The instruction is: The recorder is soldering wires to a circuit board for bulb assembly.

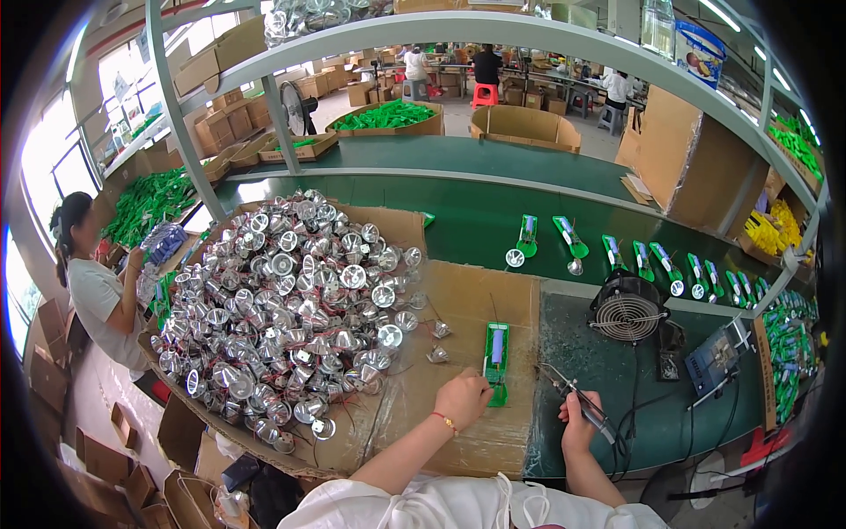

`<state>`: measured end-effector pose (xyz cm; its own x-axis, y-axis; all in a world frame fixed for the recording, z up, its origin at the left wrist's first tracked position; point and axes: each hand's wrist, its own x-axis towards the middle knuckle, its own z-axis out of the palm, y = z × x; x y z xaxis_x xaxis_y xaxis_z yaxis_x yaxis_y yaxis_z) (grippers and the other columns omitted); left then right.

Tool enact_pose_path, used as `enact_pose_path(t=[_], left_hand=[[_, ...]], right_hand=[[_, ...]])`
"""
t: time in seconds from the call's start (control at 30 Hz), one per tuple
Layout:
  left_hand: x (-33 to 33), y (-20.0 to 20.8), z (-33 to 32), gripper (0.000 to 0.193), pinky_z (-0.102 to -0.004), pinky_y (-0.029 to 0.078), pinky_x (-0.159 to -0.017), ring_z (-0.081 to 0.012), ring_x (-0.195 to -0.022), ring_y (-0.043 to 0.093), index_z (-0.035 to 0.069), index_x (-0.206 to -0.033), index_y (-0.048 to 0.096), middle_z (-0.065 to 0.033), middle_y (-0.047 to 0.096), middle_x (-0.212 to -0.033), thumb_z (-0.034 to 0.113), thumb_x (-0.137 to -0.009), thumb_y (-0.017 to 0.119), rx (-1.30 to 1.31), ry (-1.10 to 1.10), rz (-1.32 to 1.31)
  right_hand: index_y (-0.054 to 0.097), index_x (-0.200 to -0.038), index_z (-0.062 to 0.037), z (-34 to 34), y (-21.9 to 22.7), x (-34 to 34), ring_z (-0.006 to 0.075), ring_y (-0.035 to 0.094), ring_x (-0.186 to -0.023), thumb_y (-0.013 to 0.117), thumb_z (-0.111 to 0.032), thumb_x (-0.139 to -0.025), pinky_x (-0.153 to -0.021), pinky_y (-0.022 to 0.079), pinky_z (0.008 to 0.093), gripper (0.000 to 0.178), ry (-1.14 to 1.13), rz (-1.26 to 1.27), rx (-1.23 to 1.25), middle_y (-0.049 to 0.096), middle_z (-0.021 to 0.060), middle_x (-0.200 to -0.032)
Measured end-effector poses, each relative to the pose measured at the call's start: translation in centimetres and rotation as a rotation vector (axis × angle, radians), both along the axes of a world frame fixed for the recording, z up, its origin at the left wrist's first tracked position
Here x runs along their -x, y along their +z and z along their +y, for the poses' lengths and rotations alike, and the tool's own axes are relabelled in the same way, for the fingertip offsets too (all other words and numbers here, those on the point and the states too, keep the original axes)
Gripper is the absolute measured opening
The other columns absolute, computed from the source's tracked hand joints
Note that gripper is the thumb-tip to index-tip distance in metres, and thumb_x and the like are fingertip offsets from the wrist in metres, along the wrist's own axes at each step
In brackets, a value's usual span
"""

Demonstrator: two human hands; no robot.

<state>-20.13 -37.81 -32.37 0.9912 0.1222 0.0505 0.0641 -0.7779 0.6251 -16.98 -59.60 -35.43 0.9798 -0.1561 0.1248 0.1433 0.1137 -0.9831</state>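
A green plastic flashlight housing (497, 357) with a bluish cylindrical battery (498, 344) lies lengthwise on the cardboard before me. My left hand (464, 397) is closed at its lower left edge; whatever the fingertips pinch is hidden. To the right, my right hand (578, 425) grips a soldering iron (597, 418), its thin tip pointing up and left toward the housing, apart from it. Two silver reflectors with wires, one of them a small lamp cup (438, 354), lie left of the housing.
A big heap of silver reflectors (291, 300) fills a cardboard tray on my left. Green housings (527, 236) line the belt (458, 207) beyond. A small fan (627, 310) and a blue soldering station (716, 360) with cables stand right. A co-worker (101, 291) sits at far left.
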Motion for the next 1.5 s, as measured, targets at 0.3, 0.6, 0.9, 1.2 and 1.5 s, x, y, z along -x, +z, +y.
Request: enact_pose_path(t=[0.3,0.6,0.9,1.2,1.5], left_hand=[[4.9,2.0,2.7,0.015,-0.0393,0.048,-0.062,-0.0301,-0.072,0.060,0.007,-0.077,0.066,-0.0133,0.060,-0.081,0.021,-0.078,0.061,-0.008,-0.107,-0.259],[4.4,2.4,2.0,0.015,-0.0333,0.047,-0.053,-0.0271,-0.058,0.061,0.005,-0.080,0.068,-0.0135,0.063,-0.069,0.020,-0.077,0.064,0.146,0.082,-0.107],[4.0,1.7,1.5,0.018,-0.0283,0.044,-0.051,-0.0172,-0.053,0.058,0.002,-0.078,0.066,-0.0096,0.061,-0.061,0.020,-0.079,0.063,0.122,0.092,-0.060],[3.8,1.4,0.6,0.015,-0.0259,0.042,-0.049,-0.0121,-0.052,0.055,-0.001,-0.076,0.064,-0.0087,0.059,-0.061,0.014,-0.077,0.067,0.121,0.137,-0.109],[3.4,0.4,0.9,0.017,-0.0294,0.044,-0.054,-0.0202,-0.058,0.057,-0.001,-0.072,0.061,-0.0115,0.058,-0.068,0.014,-0.075,0.069,0.029,0.127,-0.151]], right_hand=[[0.048,-0.083,-0.0027,-0.6,-0.5,0.3,0.0082,0.050,-0.050,0.062,-0.015,-0.081,-0.046,0.040,0.0206,0.019,0.025,0.023,-0.049,0.055,0.0053,-0.064],[0.049,-0.083,-0.0014,-0.8,-0.2,0.1,0.0087,0.052,-0.052,0.063,-0.015,-0.081,-0.048,0.043,0.0214,0.019,0.047,0.045,-0.101,0.056,0.0058,-0.065],[0.051,-0.081,-0.0008,-1.0,-0.7,0.4,0.0084,0.053,-0.055,0.064,-0.014,-0.080,-0.049,0.045,0.0221,0.019,0.098,0.022,-0.126,0.058,0.0062,-0.067],[0.053,-0.079,-0.0030,-1.0,-0.6,0.9,0.0057,0.052,-0.054,0.066,-0.013,-0.078,-0.048,0.042,0.0218,0.016,0.082,-0.026,-0.053,0.058,0.0018,-0.063],[0.058,-0.081,-0.0025,-1.1,0.5,1.2,0.0078,0.057,-0.058,0.067,-0.014,-0.076,-0.053,0.045,0.0233,0.016,0.023,-0.195,0.108,0.062,0.0046,-0.067]])
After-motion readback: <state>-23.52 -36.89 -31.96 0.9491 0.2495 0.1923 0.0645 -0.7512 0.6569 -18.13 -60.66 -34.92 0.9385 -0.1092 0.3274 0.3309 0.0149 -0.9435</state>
